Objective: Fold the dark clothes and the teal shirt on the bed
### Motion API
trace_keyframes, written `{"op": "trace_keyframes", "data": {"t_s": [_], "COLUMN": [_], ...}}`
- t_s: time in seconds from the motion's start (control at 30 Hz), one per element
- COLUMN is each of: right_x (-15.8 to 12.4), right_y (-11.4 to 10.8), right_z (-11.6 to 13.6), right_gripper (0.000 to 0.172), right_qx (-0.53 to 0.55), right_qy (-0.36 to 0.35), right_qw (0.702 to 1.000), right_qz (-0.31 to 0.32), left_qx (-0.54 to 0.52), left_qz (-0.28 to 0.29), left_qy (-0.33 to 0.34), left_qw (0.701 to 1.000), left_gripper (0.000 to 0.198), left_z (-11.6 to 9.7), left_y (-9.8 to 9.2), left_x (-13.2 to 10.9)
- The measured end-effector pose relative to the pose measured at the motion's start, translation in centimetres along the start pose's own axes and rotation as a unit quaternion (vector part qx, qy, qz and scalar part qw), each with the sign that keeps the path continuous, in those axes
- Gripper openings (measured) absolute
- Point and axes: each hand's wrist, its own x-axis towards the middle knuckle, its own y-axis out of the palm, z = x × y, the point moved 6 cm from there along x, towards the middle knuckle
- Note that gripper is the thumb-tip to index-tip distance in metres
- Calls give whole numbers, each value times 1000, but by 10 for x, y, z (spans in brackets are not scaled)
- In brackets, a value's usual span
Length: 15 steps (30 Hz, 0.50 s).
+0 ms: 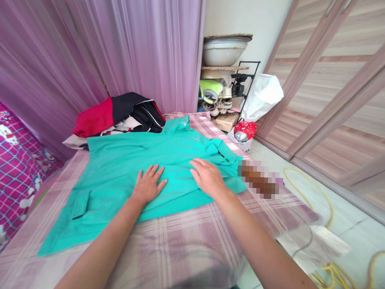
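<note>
A teal shirt (122, 171) lies spread flat on a pink checked cloth (183, 241) that covers a low surface. My left hand (148, 184) rests flat on the shirt near its middle, fingers spread and open. My right hand (207, 176) lies palm down on the shirt's right part, fingers stretched out, close to the folded collar area. Neither hand holds anything.
A pile of red, black and white clothes (117, 114) sits behind the shirt by the purple curtain (120, 45). A shoe rack (227, 93) with a basin on top stands at the back. Wooden wardrobe doors (339, 90) are on the right. Yellow cable (333, 267) lies on the floor.
</note>
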Motion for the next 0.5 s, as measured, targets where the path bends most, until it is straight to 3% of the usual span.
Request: {"op": "trace_keyframes", "data": {"t_s": [0.07, 0.17, 0.33, 0.5], "right_x": [1, -14, -56, -88], "right_y": [22, 47, 48, 33], "right_z": [23, 23, -30, -76], "right_gripper": [45, 50, 57, 57], "right_qx": [19, 13, -47, -97], "right_qy": [-50, -60, -5, 55], "right_qw": [997, 992, 991, 990], "right_qz": [49, 111, 125, 87], "left_qx": [-2, -9, -5, 5], "left_qz": [3, 18, 63, 0], "left_qy": [-2, -4, -30, 7], "left_qw": [1000, 1000, 998, 1000], "left_gripper": [61, 61, 60, 60], "left_z": [1, 3, -5, -31], "left_y": [1, 2, -4, -9], "left_x": [0, 2, 10, 17]}}
